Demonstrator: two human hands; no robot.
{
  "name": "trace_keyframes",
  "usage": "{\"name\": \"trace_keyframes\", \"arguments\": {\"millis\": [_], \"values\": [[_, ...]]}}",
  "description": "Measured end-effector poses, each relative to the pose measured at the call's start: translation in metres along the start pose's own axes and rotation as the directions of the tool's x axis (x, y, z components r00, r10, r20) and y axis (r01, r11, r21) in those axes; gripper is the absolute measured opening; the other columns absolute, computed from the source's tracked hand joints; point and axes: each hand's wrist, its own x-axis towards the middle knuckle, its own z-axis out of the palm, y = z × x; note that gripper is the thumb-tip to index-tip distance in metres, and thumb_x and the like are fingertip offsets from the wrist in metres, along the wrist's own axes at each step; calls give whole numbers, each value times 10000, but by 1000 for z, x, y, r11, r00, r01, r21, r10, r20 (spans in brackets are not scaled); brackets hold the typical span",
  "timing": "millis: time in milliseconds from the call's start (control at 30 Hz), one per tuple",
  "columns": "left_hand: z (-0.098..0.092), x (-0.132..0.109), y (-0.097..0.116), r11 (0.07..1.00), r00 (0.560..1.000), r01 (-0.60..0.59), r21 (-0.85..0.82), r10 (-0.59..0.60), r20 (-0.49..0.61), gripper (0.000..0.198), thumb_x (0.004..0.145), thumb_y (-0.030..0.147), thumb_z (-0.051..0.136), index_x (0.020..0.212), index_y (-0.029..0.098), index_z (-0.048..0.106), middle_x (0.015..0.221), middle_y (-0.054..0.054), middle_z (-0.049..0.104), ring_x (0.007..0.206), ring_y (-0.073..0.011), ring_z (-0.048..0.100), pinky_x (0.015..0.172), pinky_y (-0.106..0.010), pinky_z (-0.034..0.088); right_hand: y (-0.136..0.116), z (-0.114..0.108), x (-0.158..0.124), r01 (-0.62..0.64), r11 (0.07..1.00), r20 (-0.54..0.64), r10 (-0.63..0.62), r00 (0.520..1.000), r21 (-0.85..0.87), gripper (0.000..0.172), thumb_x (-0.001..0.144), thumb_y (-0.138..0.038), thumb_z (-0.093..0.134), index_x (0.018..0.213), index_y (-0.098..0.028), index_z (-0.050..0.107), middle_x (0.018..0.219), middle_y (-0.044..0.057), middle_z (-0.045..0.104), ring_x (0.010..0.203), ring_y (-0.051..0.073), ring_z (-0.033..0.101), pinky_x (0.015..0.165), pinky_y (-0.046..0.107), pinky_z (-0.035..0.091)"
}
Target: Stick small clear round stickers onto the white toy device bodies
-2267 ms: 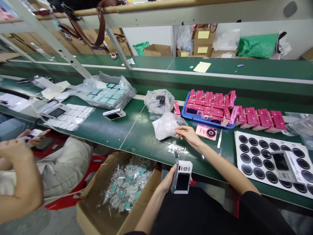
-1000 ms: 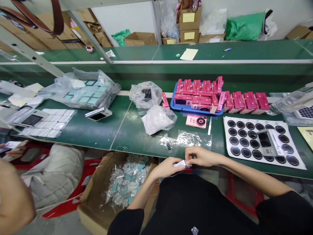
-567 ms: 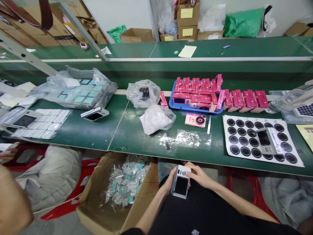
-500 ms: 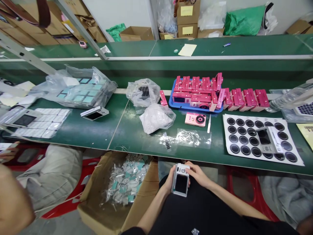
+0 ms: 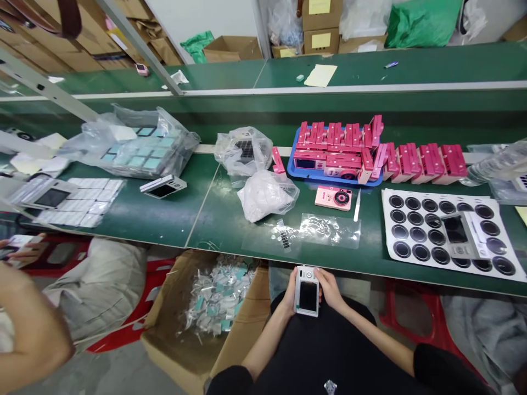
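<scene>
Green workbenches run across the room in the head view, with a bench just beyond the worker's hands and a carton of wrappers below and to their left. Over the worker's lap, just short of the bench edge, a silver camera sits between both hands. The left hand curls around its left side; the right hand, partly closed, grips the upper right corner beside the buttons. Fingers behind it are hidden.

Its screen faces up toward the wearer, the button end points away toward the bench, and the long axis runs nearly straight out from the body, slightly tilted. It looks light and stiff, with a smooth shell likely to slip and a screen that could scratch; the side edges seem the safest hold.

Ahead of the hands lie a clear film and a white bag; farther off stands a blue tray of pink cameras.
</scene>
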Motion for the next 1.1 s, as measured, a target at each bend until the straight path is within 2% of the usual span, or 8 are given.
{"name": "trace_keyframes", "arguments": {"millis": [167,267,467,633,800,867,967,1100], "values": [[-4,5,0,995,994,-62,-84,53,-97,710,770,742,591,1025,89,704,901,-131,768,868,-303,724,840,-373,551,1,14,1,54,998,-132,-56,990,-17,553,753,-712,608,731,-166,691,601,25,645,582,170,572,566,281,474],[-6,7,-1,989,988,-98,-114,82,-134,658,757,700,645,1003,93,710,927,-123,771,917,-306,720,887,-366,538,1,19,1,79,996,-192,-84,978,-36,565,751,-714,598,716,-157,689,693,53,693,660,187,591,650,299,480],[-10,9,1,982,979,-150,-116,131,-157,530,780,628,666,867,106,703,873,-109,772,940,-286,719,916,-336,521,1,26,1,98,993,-247,-113,962,-72,587,745,-732,583,677,-155,665,650,42,664,636,178,555,641,297,453],[-9,8,6,987,980,-159,-6,157,-122,565,746,693,645,786,130,671,793,-100,763,889,-279,722,848,-324,539,-1,29,0,111,991,-257,-127,958,-77,566,751,-722,594,617,-171,592,605,18,610,599,154,509,598,277,428],[4,-9,16,959,990,-132,250,140,-18,781,657,873,516,821,128,682,792,-133,750,862,-307,714,771,-358,547,-12,23,-7,106,993,-112,-112,987,-57,528,775,-686,604,627,-179,599,462,-44,462,408,110,393,412,245,348],[9,-25,29,912,992,-125,390,123,29,833,635,895,499,860,117,698,819,-151,747,866,-321,708,759,-379,542,-21,19,-12,116,992,-19,-117,993,-58,507,772,-668,624,643,-177,638,412,-62,396,358,107,350,360,243,316],[11,-59,66,772,988,-147,618,146,53,709,591,751,709,923,125,715,866,-115,750,864,-292,692,762,-350,520,-35,12,-18,173,983,74,-168,983,-62,423,737,-594,714,688,-174,701,525,-14,543,460,122,462,449,248,430],[1,-114,159,442,966,-123,888,259,5,488,651,513,818,934,123,739,884,-40,749,842,-235,656,756,-289,487,-52,-6,-16,218,973,48,-215,975,-72,383,762,-551,718,860,-184,770,803,72,702,627,145,565,569,254,499]]}}
